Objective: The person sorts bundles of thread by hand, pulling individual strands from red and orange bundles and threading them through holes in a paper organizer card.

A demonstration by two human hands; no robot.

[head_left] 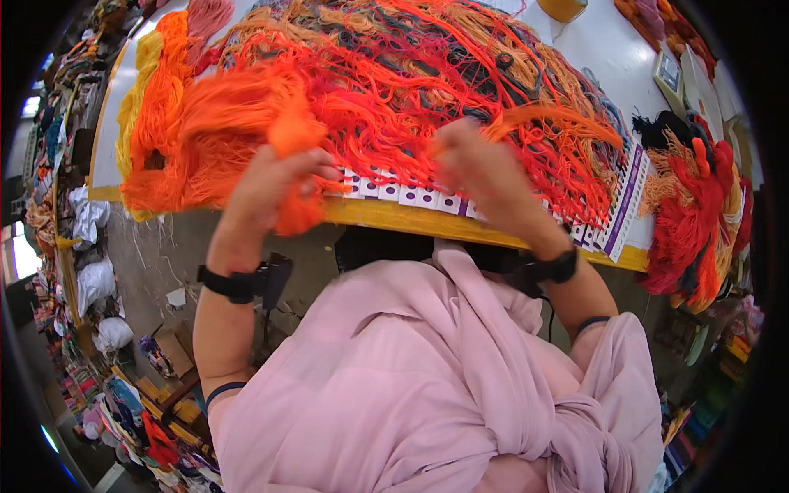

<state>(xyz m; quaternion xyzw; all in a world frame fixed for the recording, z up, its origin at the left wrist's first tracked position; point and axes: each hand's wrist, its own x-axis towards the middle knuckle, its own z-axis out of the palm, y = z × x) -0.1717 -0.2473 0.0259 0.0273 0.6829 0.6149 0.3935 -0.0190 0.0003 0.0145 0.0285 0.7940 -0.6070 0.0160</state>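
Observation:
My left hand (279, 182) is closed round a bundle of bright orange yarn (294, 131), whose loose end hangs below the fingers past the table's front edge. My right hand (486, 168) is raised to the right of it, smeared by motion. Orange strands (567, 122) stretch rightward from beside its fingertips; whether it grips them I cannot tell. Under and beyond both hands spreads a wide heap of tangled red, orange, tan and dark yarn (411, 74). White cards with purple dots (408, 195) line the front edge, partly covered by yarn.
Yellow and orange skeins (141, 107) lie at the table's left end. Red, black and peach skeins (690, 205) hang over its right end. A small device (670, 78) and an amber container (563, 8) stand farther back. The yellow table edge (394, 220) runs before me.

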